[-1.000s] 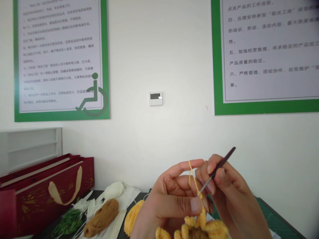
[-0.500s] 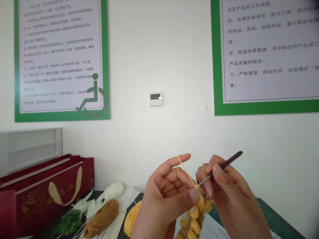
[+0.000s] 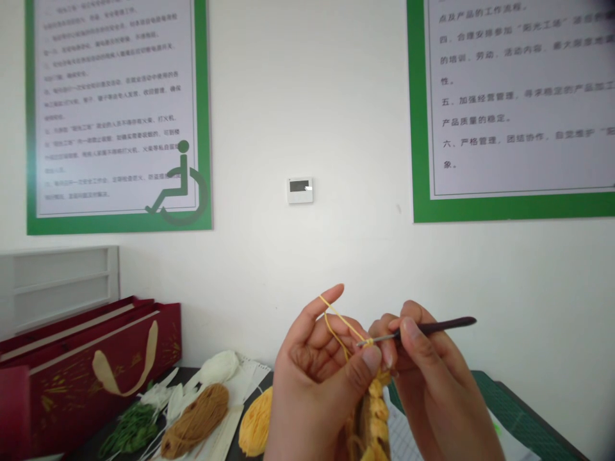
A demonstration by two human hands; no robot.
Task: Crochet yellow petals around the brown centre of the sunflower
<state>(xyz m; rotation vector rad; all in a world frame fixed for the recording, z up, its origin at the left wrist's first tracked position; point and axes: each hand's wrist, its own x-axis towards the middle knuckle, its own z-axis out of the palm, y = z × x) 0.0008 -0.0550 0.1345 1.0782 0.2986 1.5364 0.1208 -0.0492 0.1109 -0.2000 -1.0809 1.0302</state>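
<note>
My left hand (image 3: 319,378) pinches the top edge of a yellow and brown crochet piece (image 3: 377,410) between thumb and fingers. A strand of yellow yarn (image 3: 342,318) loops over its raised index finger and runs down to the work. In my right hand (image 3: 427,365) is a crochet hook (image 3: 444,325) with a dark handle, held like a pen and lying nearly level. Its metal tip sits among the yellow loops just above my left thumb. The lower part of the crochet piece hangs below, partly hidden by my hands.
On the dark table lie a yellow yarn ball (image 3: 255,422), a brown skein (image 3: 196,419), green yarn (image 3: 129,430) and white yarn (image 3: 218,370). Red gift bags (image 3: 96,378) stand at left. A green cutting mat (image 3: 519,410) and papers are at right. A wall rises behind.
The hook has turned from slanting upward to nearly level, and its tip now shows past the loops. My left hand has tilted, its index finger shifting left and up.
</note>
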